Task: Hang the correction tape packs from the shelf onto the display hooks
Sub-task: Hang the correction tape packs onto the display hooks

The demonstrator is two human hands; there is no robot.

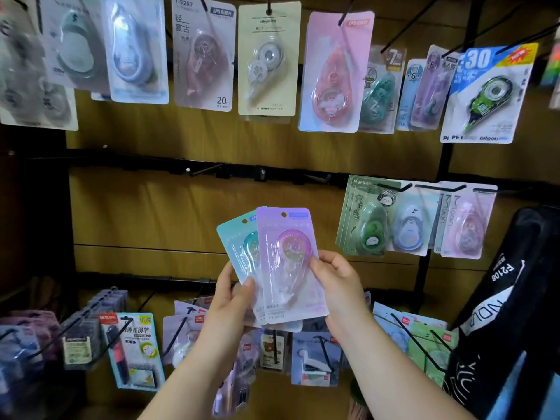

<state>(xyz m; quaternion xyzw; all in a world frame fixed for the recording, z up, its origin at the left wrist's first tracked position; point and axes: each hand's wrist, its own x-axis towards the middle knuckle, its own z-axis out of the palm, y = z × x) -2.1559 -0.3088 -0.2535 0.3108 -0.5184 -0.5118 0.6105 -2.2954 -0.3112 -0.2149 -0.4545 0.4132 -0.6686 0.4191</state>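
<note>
You're separating one pack to hang. Your left hand (230, 295) grips the teal pack (239, 247), and your right hand (336, 280) pinches the purple pack (288, 262) by its edge. Next, likely, thread its hole onto the bare hook (205, 170) above your fingers.

Black hooks (439, 188) on a wooden display wall (151, 207) carry correction tape packs (268, 59) along the top and at middle right.
</note>
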